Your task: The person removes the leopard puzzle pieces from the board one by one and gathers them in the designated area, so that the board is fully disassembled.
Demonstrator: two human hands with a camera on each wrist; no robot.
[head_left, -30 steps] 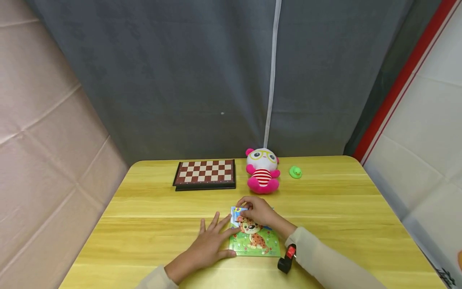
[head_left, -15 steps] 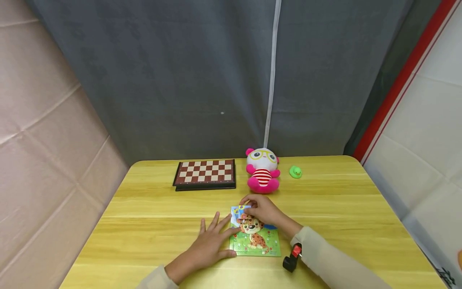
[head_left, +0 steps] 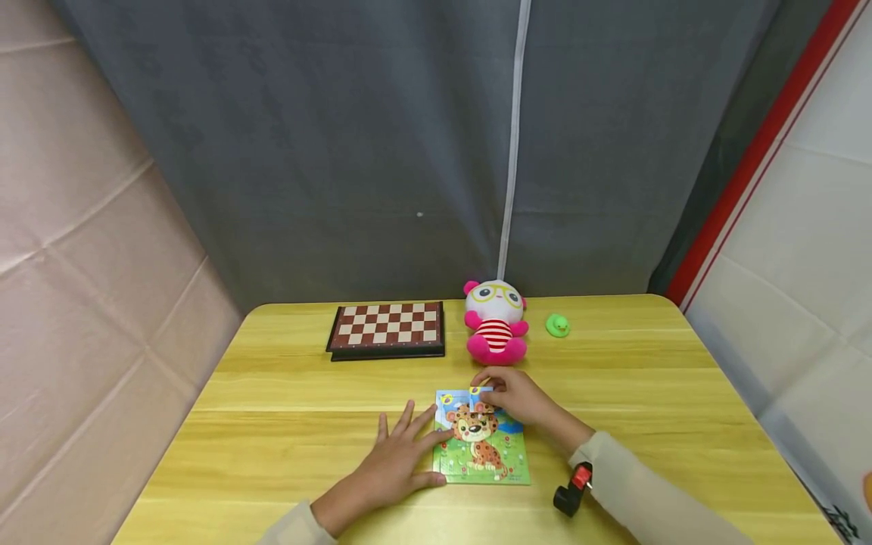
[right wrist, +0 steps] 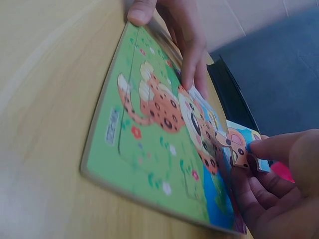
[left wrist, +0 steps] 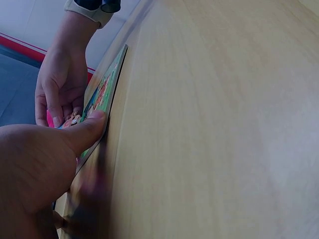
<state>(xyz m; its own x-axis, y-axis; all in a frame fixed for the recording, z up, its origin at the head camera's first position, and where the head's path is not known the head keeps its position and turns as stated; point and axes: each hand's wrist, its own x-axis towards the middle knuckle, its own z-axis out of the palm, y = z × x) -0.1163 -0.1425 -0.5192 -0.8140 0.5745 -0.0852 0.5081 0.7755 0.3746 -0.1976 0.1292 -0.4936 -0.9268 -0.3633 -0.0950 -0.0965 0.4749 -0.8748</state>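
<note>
A jigsaw puzzle [head_left: 514,458] with a cartoon leopard on green grass lies flat on the table. My left hand [head_left: 397,460] has its fingers spread, with index fingertip and thumb on the puzzle's left edge; in the left wrist view the thumb [left wrist: 89,130] presses on its border. At the top edge, my right hand [head_left: 514,395] pinches a puzzle piece [head_left: 476,396] between thumb and fingers. The right wrist view shows that piece [right wrist: 240,144], with a spotted ear on blue, raised and tilted over the upper part of the puzzle [right wrist: 107,149].
Behind the puzzle stand a chessboard box [head_left: 388,325], a pink and white plush panda [head_left: 496,322] and a small green toy duck [head_left: 558,325]. A wooden table [head_left: 306,409] bears everything, with a grey curtain [head_left: 375,189] along its back edge.
My right hand has moved right along the puzzle's top edge with the puzzle piece, from the upper left corner toward the middle, uncovering that corner. The left hand stays in place.
</note>
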